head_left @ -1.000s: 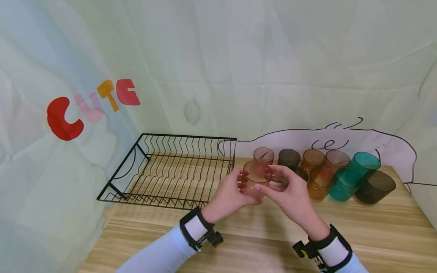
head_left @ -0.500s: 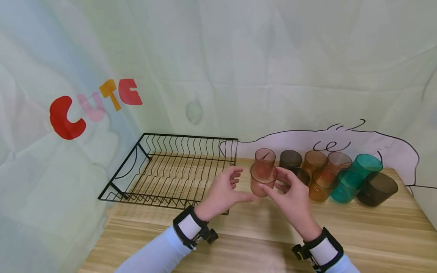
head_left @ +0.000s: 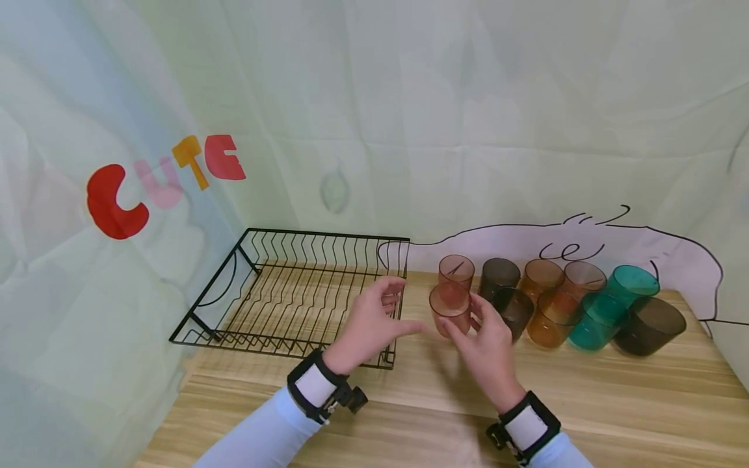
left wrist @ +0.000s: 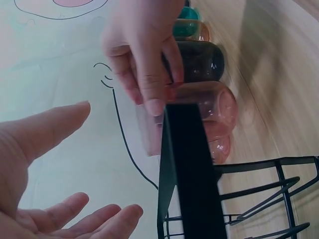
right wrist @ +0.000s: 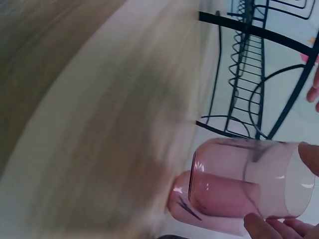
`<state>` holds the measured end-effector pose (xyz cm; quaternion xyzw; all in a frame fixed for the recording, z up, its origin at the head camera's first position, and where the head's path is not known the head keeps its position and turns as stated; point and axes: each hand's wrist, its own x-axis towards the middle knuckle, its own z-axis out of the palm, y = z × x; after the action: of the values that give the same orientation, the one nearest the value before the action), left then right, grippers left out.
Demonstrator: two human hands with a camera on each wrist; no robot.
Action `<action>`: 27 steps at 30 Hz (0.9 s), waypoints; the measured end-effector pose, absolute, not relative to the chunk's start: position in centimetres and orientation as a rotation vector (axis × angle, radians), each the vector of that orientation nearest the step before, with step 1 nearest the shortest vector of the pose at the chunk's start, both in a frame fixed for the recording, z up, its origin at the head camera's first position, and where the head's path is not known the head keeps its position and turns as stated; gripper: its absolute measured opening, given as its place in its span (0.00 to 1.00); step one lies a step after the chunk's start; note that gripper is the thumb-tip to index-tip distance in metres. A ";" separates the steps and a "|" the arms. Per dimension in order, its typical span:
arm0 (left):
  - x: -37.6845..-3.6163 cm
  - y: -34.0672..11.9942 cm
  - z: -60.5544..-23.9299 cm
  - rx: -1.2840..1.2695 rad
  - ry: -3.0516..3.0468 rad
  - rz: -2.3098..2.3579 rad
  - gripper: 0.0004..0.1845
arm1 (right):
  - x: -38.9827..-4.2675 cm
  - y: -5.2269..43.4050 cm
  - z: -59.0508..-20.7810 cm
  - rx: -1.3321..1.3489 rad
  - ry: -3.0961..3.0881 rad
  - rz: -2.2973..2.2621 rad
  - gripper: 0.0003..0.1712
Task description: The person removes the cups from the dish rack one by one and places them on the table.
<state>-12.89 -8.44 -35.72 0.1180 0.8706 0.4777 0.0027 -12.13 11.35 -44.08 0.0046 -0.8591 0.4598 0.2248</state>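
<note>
— Where is the pink cup [head_left: 450, 307] against the fingers?

— The right hand [head_left: 488, 341] pinches it by the side wall: fingertips [left wrist: 152, 104] curl over one side, and the thumb [right wrist: 260, 226] presses the opposite side near the rim. The cup stands upright with its mouth up; whether its base touches the table [head_left: 614, 390] I cannot tell.

— And the other hand?

— The left hand [head_left: 368, 322] is just beside the cup, to its left, not touching it. Its fingers are spread and relaxed, palm turned toward the cup, holding nothing.

— Where on the table is that?

— Near the middle of the far edge, between the black wire dish rack [head_left: 292, 292] at the far left corner and a cluster of cups along the far edge toward the right corner. A second pink cup [head_left: 456, 270] stands right behind the held one, with a dark cup [head_left: 499, 276] beside it, then orange cups [head_left: 550, 315], teal cups [head_left: 608, 302] and a wide dark cup [head_left: 649, 325].

— The surface and the room?

— Light wood-grain table. Pale green cloth [head_left: 409, 117] hangs behind, with the coloured letters "CUTE" [head_left: 158, 182] at the left and a line drawing behind the cups.
</note>
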 end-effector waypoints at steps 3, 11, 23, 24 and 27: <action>-12.9 -8.5 -35.7 0.373 2.720 1.534 0.41 | -12.3 11.1 -44.5 0.010 -2.375 1.226 0.41; -12.8 -8.6 -35.5 0.372 2.721 1.539 0.40 | -12.6 10.9 -45.5 -0.011 -2.382 1.202 0.41; -13.0 -9.1 -35.7 0.364 2.759 1.505 0.40 | -12.8 11.0 -46.0 -0.066 -2.382 1.215 0.41; -13.1 -9.1 -35.7 0.371 2.763 1.501 0.40 | -12.8 11.0 -46.0 -0.063 -2.381 1.209 0.41; -13.2 -9.4 -35.8 0.361 2.769 1.497 0.40 | -12.9 11.0 -45.8 -0.049 -2.390 1.176 0.43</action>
<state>-13.20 -9.35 -35.75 0.1140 0.8738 0.4725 -0.0133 -12.86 11.02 -45.82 -0.0178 -0.8718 0.4288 0.2364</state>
